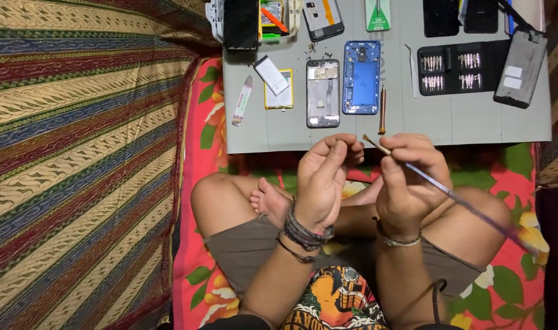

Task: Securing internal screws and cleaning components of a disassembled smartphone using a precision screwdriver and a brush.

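Hands meet above the crossed legs, just short of the near edge of the grey surface [413, 125]. The right hand [407, 183] has its fingers clamped round a thin brush [441, 186], gripping near the bristle end, so the long handle trails back over the right knee while the small tip pokes out toward the left hand [321, 177]. The left hand's fingers are curled together at their tips, as if pinching something tiny; what it is cannot be made out. The brush looks light and stiff, easy to steer from a hold close to the tip, though the fine bristles seem delicate. Beyond the hands on the surface lie a blue phone frame [361, 77], a grey phone frame [323, 93], a small screwdriver [382, 110] and a black bit case [453, 68].
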